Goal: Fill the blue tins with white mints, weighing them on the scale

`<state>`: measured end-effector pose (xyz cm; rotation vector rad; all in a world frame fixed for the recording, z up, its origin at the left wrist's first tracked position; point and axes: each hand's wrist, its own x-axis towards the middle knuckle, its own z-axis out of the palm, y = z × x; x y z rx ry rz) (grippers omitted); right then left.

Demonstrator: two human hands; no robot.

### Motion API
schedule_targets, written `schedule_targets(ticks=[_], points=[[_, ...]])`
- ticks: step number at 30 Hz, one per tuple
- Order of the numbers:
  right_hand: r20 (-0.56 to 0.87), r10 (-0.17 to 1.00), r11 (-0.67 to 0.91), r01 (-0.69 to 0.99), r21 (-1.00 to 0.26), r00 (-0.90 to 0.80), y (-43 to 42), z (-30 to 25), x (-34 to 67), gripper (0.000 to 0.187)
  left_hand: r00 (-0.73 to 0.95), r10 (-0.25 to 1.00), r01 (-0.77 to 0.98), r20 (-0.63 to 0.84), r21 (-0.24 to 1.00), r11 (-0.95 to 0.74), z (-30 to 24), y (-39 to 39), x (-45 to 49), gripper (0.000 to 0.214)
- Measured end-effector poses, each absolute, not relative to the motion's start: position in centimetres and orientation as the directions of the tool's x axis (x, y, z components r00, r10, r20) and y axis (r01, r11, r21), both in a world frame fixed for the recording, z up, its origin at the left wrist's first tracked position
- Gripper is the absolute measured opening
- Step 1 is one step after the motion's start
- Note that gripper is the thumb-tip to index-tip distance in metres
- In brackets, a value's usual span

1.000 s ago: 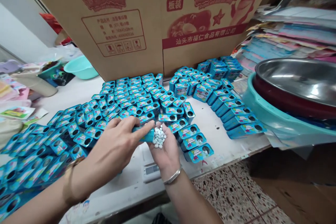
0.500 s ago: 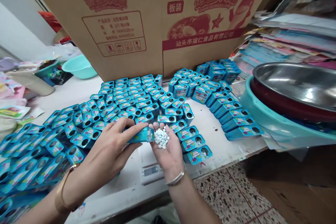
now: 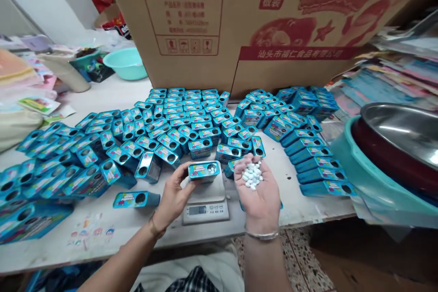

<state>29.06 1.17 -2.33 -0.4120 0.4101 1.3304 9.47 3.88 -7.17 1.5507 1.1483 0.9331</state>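
My left hand (image 3: 175,197) is closed around the end of a blue candy tin (image 3: 199,171), upright at the scale's plate. White candies show in its round opening; whether its base touches the plate I cannot tell. Under it is a small digital scale (image 3: 219,212) with a lit display. To the right, my right hand (image 3: 260,203) is palm up and cupped, holding a small heap of white candies (image 3: 252,175). Its forearm and palm cover parts of tins beneath. A single blue tin (image 3: 132,199) lies left of the scale.
Many blue tins (image 3: 174,118) stand in rows across the white table (image 3: 99,237). A large cardboard box (image 3: 191,70) rises behind them. On the right sit a steel bowl (image 3: 407,123) and a turquoise basin (image 3: 345,150); another turquoise bowl (image 3: 126,66) stands at back left.
My left hand has turned the tin upright and brought it over the scale. My right hand has moved right, away from the tin, still holding candies. The head view has shifted left.
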Motion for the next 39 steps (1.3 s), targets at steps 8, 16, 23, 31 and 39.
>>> schedule_targets(ticks=[8,16,23,31,39], points=[[-0.377,0.897,0.189,-0.972,-0.142,0.23,0.2,-2.1,31.0,0.008,0.146,0.921,0.447,0.361,0.806,-0.387,-5.9,0.0,7.5,0.066],[-0.355,0.905,0.226,-0.972,-0.07,0.235,-0.7,-2.3,32.4,0.01,0.807,0.487,0.182,0.334,0.644,-0.743,-5.0,-7.0,6.6,0.013],[-0.325,0.918,0.233,-0.972,-0.018,0.227,-1.4,-2.8,32.8,0.011,0.837,0.503,0.226,0.214,0.702,-0.675,-6.1,-6.8,7.8,0.011],[-0.334,0.923,0.226,-0.972,0.066,0.192,-1.4,-3.0,32.9,0.008,0.847,0.484,0.223,0.219,0.68,-0.698,-6.8,-7.0,8.2,0.008],[-0.311,0.936,0.205,-0.973,0.104,0.164,-1.3,-2.8,32.7,0.01,0.73,0.682,0.598,0.035,0.45,-0.663,-6.4,-4.4,11.7,0.035]])
